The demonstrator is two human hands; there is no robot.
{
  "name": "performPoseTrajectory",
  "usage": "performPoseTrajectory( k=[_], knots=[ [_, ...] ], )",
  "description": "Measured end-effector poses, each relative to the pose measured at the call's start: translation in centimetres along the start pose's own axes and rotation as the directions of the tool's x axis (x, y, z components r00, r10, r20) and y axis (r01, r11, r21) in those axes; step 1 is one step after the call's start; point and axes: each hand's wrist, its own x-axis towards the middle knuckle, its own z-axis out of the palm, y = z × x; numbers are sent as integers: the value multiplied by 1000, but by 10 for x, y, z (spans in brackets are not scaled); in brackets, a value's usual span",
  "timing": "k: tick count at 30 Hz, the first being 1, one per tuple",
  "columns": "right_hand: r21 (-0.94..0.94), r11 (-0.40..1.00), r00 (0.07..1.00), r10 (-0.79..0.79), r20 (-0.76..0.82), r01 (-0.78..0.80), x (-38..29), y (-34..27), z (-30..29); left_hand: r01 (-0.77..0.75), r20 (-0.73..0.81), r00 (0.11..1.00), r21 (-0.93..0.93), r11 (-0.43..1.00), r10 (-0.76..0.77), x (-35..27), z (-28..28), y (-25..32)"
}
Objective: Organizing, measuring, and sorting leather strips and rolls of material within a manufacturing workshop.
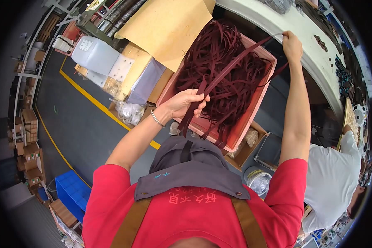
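Note:
A heap of dark red fabric strips [217,55] fills much of a pink plastic crate [257,102] in front of me. My left hand [187,102] is closed around several strips over the crate's near left edge, with their ends hanging down below it. From there a strip runs taut up and right towards my right hand [292,46], which is raised beside the white table edge. My right fingers pinch a thin, pale end piece, and another dark red strip passes behind that wrist. What joins the pale piece to the strip is too small to tell.
A white curved-looking table [316,46] borders the upper right. Brown paper [170,28], a translucent plastic jug [94,55] and boxes stand at the upper left. An open cardboard box [249,145] and a bucket [259,181] lie near the crate. A co-worker in white [331,183] is at the right.

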Motion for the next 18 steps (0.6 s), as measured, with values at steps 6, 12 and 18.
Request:
performPoseTrajectory(
  k=[6,12,18],
  knots=[
    [524,813,951,-310,17,256,-157,-62,7,-240,-241,954,-246,939,180,8,-7,-27],
    [715,269,720,-97,687,-646,-354,-121,34,-490,-588,752,-197,849,297,49,0,-62],
    [649,323,666,-73,743,-689,-365,-121,34,-469,-516,822,-377,799,240,42,-2,-78]
  ],
)
